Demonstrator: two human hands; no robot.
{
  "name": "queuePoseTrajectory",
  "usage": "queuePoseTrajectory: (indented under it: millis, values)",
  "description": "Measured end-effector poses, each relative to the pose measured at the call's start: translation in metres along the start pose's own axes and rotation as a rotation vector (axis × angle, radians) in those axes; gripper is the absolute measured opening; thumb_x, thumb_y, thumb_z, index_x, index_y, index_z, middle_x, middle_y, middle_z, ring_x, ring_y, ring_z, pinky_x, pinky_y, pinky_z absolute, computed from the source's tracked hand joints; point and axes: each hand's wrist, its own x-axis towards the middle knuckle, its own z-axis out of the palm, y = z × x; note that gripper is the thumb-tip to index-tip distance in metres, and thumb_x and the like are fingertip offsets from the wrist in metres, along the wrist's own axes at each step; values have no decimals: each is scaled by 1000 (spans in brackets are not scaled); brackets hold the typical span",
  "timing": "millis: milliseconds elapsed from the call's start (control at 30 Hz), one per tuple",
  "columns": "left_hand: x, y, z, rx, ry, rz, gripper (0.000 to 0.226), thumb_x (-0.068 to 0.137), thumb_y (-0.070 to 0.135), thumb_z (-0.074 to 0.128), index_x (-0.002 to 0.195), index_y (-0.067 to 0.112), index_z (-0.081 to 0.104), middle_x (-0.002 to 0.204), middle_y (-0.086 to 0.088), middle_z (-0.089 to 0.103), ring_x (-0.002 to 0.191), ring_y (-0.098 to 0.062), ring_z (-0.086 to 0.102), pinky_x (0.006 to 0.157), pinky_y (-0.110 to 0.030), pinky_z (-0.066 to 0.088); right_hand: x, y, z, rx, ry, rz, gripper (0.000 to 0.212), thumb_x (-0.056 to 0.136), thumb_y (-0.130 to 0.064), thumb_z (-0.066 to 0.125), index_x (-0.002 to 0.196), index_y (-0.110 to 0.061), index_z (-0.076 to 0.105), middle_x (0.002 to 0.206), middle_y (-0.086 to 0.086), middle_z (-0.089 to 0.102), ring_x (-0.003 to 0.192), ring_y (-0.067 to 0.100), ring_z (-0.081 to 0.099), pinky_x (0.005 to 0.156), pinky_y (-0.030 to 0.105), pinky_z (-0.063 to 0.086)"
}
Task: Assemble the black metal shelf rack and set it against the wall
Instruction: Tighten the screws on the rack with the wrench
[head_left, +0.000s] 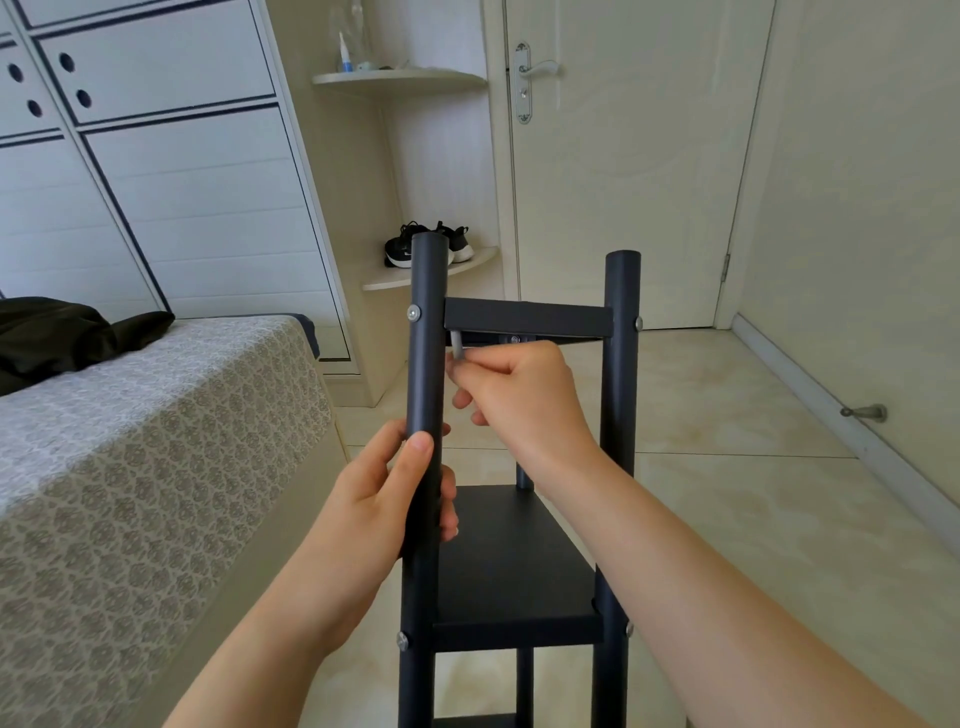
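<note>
Tiled floor (727, 467), cream, glossy; white wardrobe (182, 182) to the left, closed door (623, 182) at the far end. Bed (130, 441) with grey patterned cover, along the left side.

Rack (511, 566): matt black metal, upright close in front of the person, between the bed and the right-hand wall; feet out of view. Round tube posts with open tops, flat shelves between them. Upper shelf (527, 317) seen edge-on; a lower one seen from above.

Left hand (374, 499): wrapped round the front left post (427, 332), thumb on its front.

Right hand (524, 395): fingers pinched on a small grey key (458, 345) pointing up under the upper shelf, just beside the left post.

Black shoes (431, 247), on a corner ledge behind the rack.

Silver screw (414, 313), set in the left post at upper-shelf height.
</note>
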Motion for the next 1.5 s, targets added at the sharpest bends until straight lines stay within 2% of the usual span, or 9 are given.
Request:
queuePoseTrajectory:
  millis: [100,167,300,433,600,967,1133,1367,1500]
  values:
    - [1,2,1,-1,27,6,31,90,47,48,107,28,66,78,-6,61,68,-22,58,71,-34,54,-1,1,1,-121,47,-104,28,94,-20,63,72,-11,76,60,-1,68,61,7,63,62,15,49]
    - [0,2,1,9,35,5,33,92,45,47,111,24,64,78,-6,61,68,-23,57,71,-37,52,-1,2,1,-187,76,-166,27,95,-18,62,73,-12,76,62,0,69,67,7,62,67,11,46]
    - [0,2,1,17,28,4,34,89,49,48,109,27,64,78,-5,61,68,-22,57,69,-33,53,-2,2,2,-248,69,-192,26,95,-19,61,72,-15,74,62,-3,66,61,8,62,60,14,48]
    - [1,1,-1,6,17,7,29,89,49,48,104,32,66,79,-5,61,68,-23,57,71,-34,54,2,3,6,-330,98,-227,43,95,-21,61,54,-29,51,47,-10,45,48,6,47,52,12,31]
    - [0,-1,-2,-16,12,4,30,87,51,50,104,31,65,79,-5,61,68,-22,59,72,-32,57,2,13,15,-365,173,-324,26,97,-24,61,74,-16,72,58,-11,50,54,6,43,55,15,30]
    - [2,-5,0,-24,-6,-3,35,85,54,53,104,26,64,80,-7,63,69,-23,61,72,-33,58,13,30,37,-268,455,-384,15,90,-20,70,78,-13,77,72,-3,71,85,18,54,67,26,40]
    - [4,-3,1,-13,-12,-7,39,85,54,53,105,21,61,80,-7,63,69,-24,62,72,-33,59,15,30,38,-124,391,-354,12,90,-16,69,80,-12,76,77,-2,71,87,18,58,72,24,43]
    - [3,0,0,-28,-8,-31,44,83,53,53,110,18,59,78,-5,62,68,-22,61,72,-33,59,9,29,20,-180,277,-408,25,92,-11,65,68,-15,64,62,-11,55,68,4,49,68,14,37]
    - [2,1,-3,-35,11,-28,45,85,51,52,112,17,58,78,-5,62,69,-23,60,72,-33,60,4,25,13,-246,142,-364,31,94,-14,62,64,-15,58,57,-7,50,61,8,49,62,20,40]
